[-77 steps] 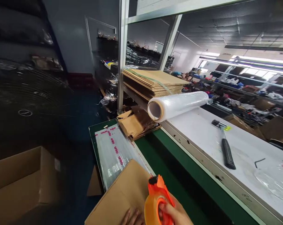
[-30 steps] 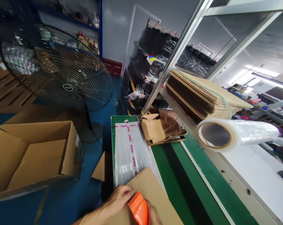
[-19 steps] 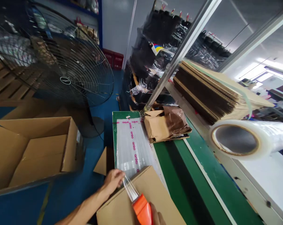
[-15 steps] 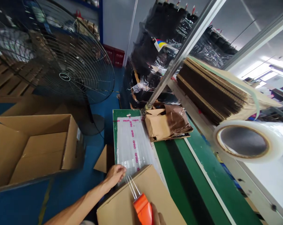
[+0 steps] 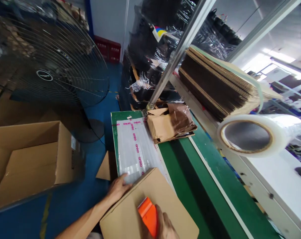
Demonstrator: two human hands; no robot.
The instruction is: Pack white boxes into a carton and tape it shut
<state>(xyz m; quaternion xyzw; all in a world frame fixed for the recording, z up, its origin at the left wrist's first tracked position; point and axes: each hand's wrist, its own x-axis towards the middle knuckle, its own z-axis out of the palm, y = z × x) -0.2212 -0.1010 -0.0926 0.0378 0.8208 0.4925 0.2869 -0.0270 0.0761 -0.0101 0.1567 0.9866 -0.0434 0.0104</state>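
A closed brown cardboard box (image 5: 165, 196) lies tilted in front of me, over the near end of the green bench. My right hand (image 5: 165, 224) is closed around an orange tape dispenser (image 5: 148, 214), whose dark-edged front lies over the box top. At the box's upper left edge rests my left hand (image 5: 119, 187), fingers stretched out and partly hidden behind the edge. It appears to hold nothing. Just beyond it are flat white plastic-wrapped packages (image 5: 127, 146) with pink "anko" print.
A crumpled brown paper and cardboard bundle (image 5: 162, 126) sits on the green bench (image 5: 202, 186). To the right are a clear film roll (image 5: 277, 132) and stacked flat cardboard (image 5: 215, 83). A fan (image 5: 65, 73) and an open carton (image 5: 38, 159) stand left. A metal post (image 5: 175, 59) rises ahead.
Thin shiny strands between the dispenser and my left hand no longer show. My left hand has moved slightly left and down, from pinched to stretched fingers on the box edge. The view has shifted right.
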